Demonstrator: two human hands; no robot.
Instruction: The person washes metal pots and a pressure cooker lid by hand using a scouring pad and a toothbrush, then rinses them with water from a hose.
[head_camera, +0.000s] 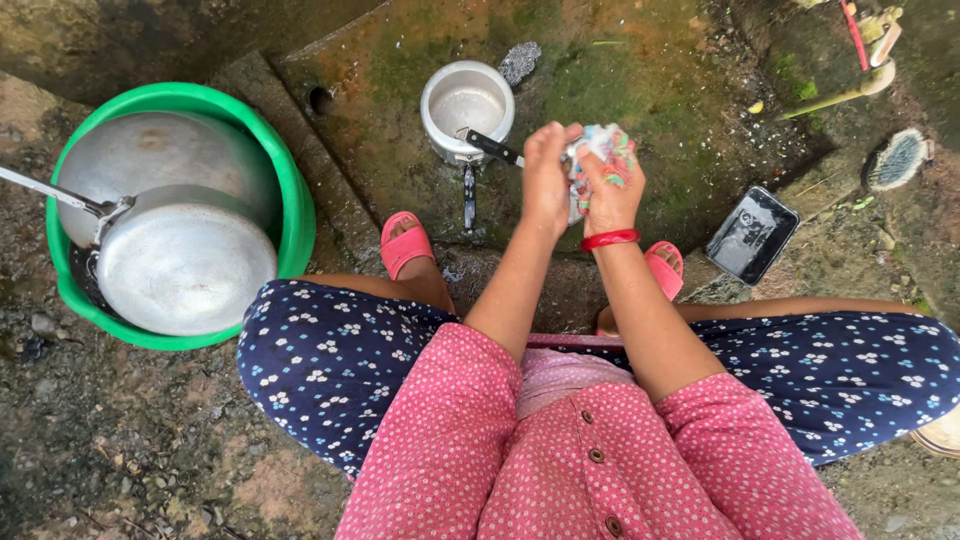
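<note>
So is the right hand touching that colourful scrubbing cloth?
Touching. The head view shows the right hand closed around the colourful cloth, its fingers wrapped over it with no gap, and the left hand pressed in beside it.

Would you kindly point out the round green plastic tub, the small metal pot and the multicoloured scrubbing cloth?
Round green plastic tub (297, 215), head view, right rim.
Small metal pot (466, 103), head view, inside bottom.
Multicoloured scrubbing cloth (608, 148), head view, bunched top.

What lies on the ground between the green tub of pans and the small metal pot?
In the head view, only bare mossy concrete with a small drain hole separates the green tub from the small metal pot; nothing else lies there.
</note>
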